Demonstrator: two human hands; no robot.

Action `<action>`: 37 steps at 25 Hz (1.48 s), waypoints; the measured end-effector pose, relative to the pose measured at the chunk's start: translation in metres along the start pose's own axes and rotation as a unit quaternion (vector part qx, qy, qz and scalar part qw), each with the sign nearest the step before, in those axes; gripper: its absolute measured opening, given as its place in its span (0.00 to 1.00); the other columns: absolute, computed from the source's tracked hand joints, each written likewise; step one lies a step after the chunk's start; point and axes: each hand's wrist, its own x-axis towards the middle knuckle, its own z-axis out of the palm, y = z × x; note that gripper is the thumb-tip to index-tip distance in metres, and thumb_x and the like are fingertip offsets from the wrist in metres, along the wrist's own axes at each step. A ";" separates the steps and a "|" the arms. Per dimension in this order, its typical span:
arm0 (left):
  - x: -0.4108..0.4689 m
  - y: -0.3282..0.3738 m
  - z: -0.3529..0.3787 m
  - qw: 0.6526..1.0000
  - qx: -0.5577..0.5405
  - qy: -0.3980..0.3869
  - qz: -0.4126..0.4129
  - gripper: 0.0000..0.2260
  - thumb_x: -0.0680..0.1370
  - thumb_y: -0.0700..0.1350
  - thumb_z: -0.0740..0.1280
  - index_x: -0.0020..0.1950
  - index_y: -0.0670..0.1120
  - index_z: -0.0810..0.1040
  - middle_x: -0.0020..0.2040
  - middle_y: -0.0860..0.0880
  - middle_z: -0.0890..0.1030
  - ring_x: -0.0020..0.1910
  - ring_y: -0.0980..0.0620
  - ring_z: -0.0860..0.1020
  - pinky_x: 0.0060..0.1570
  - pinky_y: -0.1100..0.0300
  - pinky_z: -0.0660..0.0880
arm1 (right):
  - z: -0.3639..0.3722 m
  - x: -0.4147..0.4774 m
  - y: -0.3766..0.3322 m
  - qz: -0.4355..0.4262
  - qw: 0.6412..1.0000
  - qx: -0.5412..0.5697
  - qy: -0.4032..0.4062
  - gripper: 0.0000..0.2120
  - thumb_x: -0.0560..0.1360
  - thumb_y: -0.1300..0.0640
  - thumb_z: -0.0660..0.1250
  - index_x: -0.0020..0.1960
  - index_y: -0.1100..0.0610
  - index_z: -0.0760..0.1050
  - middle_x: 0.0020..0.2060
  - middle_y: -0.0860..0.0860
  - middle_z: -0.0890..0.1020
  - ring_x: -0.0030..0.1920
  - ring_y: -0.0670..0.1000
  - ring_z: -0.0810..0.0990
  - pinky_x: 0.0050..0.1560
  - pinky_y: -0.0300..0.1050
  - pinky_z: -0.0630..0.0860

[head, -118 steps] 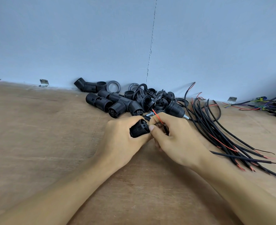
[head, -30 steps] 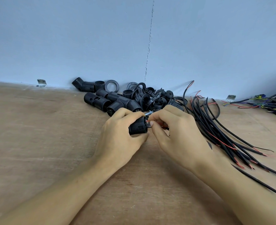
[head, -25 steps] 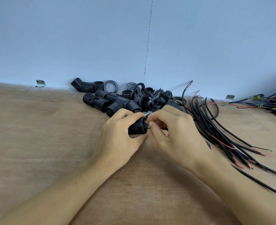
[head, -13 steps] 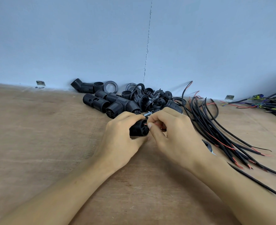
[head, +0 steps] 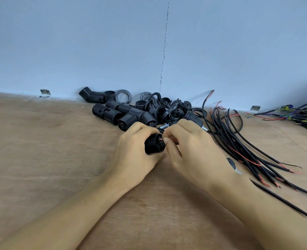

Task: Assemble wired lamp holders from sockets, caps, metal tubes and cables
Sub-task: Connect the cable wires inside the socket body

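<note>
We see a black ribbed plastic lamp socket (head: 153, 144) held just above the brown wooden surface (head: 40, 159), near its middle, with its slotted end face turned to the right. The left hand (head: 136, 152) is wrapped round the socket's body, fingers curled over the top and thumb underneath. The right hand (head: 192, 152) meets it from the right, thumb and forefinger pinched together on a thin red wire (head: 168, 139) whose tip sits at the socket's end face. We cannot tell whether the tip is inside a slot.

Just behind the hands lies a heap of black plastic sockets, caps and rings (head: 142, 110) against the pale blue wall (head: 95, 42), and a short silver metal tube (head: 164, 126) shows at its front edge.

To the right a loose fan of black cables with red cores (head: 239, 141) spreads over the surface. One separate black cable (head: 284, 201) lies beside the right forearm. A tangle of multicoloured wires (head: 302, 116) lies at the far right edge.
</note>
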 end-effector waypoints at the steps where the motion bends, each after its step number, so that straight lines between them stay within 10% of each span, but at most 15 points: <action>1: 0.000 0.001 0.000 1.000 0.001 0.002 0.000 0.16 0.65 0.43 0.82 0.51 0.51 0.85 0.47 0.57 0.78 0.47 0.67 0.76 0.48 0.78 0.67 | 0.001 0.000 0.000 -0.001 1.000 -0.001 0.000 0.02 0.76 0.63 0.68 0.45 0.59 0.78 0.40 0.50 0.75 0.41 0.52 0.73 0.43 0.36 0.62; 28: 0.000 0.010 -0.008 0.999 -0.047 0.015 0.003 0.15 0.68 0.59 0.68 0.46 0.49 0.79 0.39 0.56 0.80 0.42 0.57 0.78 0.38 0.69 0.71 | 0.001 -0.004 -0.001 -0.015 0.997 0.073 0.036 0.02 0.77 0.59 0.69 0.49 0.55 0.81 0.42 0.48 0.78 0.45 0.51 0.77 0.45 0.48 0.76; 37: -0.001 0.005 -0.005 0.999 -0.022 0.020 0.026 0.12 0.69 0.57 0.70 0.51 0.57 0.82 0.39 0.58 0.78 0.43 0.64 0.77 0.41 0.75 0.69 | -0.002 -0.002 -0.001 -0.085 0.994 -0.052 0.050 0.05 0.79 0.61 0.65 0.47 0.60 0.80 0.41 0.54 0.78 0.42 0.58 0.77 0.42 0.56 0.76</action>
